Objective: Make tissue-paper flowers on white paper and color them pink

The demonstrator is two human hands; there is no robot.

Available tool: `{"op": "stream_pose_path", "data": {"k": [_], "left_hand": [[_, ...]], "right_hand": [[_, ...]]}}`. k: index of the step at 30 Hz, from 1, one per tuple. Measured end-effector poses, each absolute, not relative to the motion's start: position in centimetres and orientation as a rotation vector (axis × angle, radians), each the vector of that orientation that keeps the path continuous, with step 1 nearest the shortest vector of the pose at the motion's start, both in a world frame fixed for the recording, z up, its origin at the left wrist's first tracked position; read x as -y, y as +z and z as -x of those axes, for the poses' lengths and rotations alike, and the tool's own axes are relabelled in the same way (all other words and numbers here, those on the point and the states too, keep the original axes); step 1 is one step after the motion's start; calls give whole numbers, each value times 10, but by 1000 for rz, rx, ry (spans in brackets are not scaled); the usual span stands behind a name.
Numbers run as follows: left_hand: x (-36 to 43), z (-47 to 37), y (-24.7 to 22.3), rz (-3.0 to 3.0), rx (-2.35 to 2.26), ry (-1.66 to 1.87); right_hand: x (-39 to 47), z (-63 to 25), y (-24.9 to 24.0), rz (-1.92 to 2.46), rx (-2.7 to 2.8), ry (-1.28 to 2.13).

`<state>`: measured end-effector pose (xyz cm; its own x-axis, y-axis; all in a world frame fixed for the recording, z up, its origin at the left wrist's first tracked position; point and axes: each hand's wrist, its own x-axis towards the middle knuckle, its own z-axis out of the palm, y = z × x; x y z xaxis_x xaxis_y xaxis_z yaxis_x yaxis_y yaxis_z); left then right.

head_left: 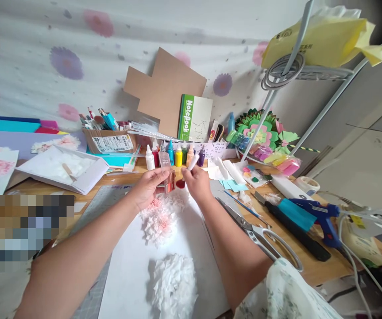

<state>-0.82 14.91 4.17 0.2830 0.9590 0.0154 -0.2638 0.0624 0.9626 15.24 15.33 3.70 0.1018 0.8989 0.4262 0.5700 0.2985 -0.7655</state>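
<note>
The left hand (151, 185) grips a small compact (170, 181) above the far part of the white sheet (122, 283); the right hand (198, 181) pinches a brush (194, 163), bristles down just beside it, presumably keeping colour within reach. Pink-tinted ruffles (160, 221) lie nearer, apart from a white ruffled piece (175, 283), likely for working room.

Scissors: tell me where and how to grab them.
Take the scissors by the handle loops, probably best from the right side. The loops lie toward the person while the blades point away and left, and the right forearm seems to crowd the loops from the left.
</note>
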Motion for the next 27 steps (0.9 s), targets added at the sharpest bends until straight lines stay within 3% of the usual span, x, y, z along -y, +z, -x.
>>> {"op": "stream_pose_path", "data": {"k": [27], "left_hand": [[-148,12,43,-1123,-746,1046]], "right_hand": [[-148,-147,35,1363,1661,309]]}}
